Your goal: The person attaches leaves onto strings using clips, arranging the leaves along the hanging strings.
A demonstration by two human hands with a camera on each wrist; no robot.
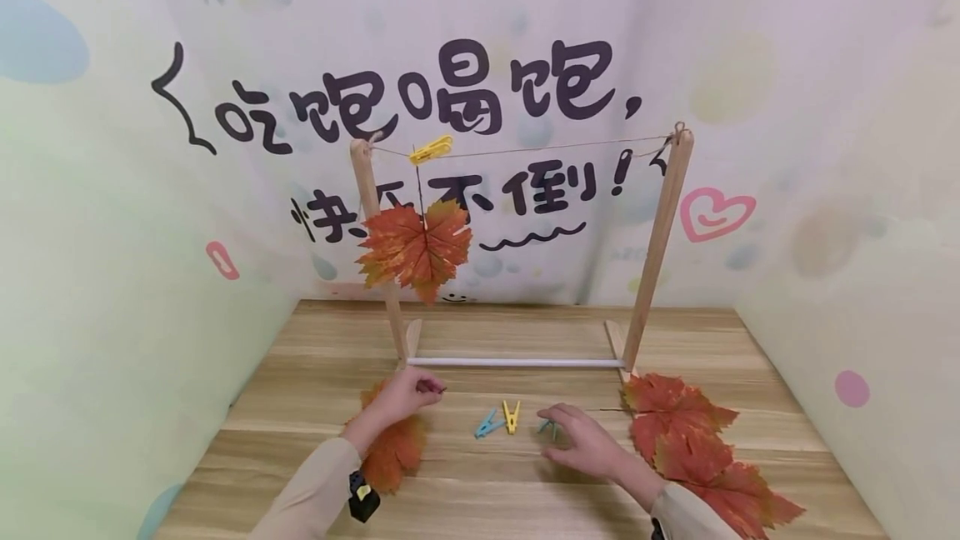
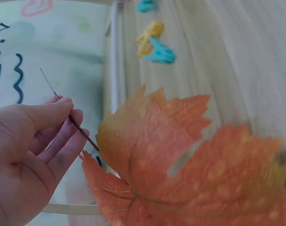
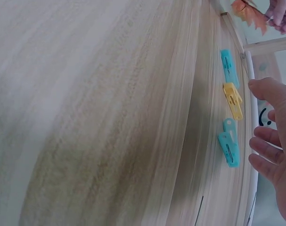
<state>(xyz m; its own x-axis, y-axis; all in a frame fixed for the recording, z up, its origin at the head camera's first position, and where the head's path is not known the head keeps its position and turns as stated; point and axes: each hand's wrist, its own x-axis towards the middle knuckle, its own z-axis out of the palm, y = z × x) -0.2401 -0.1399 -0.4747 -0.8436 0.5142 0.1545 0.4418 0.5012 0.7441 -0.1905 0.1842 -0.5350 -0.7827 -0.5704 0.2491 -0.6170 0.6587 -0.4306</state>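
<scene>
Left hand [image 1: 405, 392] pinches the orange leaf [image 1: 395, 452] by its stem [image 2: 78, 126], just in front of the left end of the white rod [image 1: 517, 362]! Right hand [image 1: 588, 444], fingers spread, hovers at a teal clip [image 1: 551, 428] before the rod's right half; a gap parts it from the yellow clip [image 1: 512, 417], mid-rod. Behind runs the back edge of the table [image 1: 487, 330].

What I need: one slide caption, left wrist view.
Left hand pinches the thin dark stem of a jagged orange leaf; beyond lie a yellow plastic clothespin and two turquoise clothespins.
</scene>
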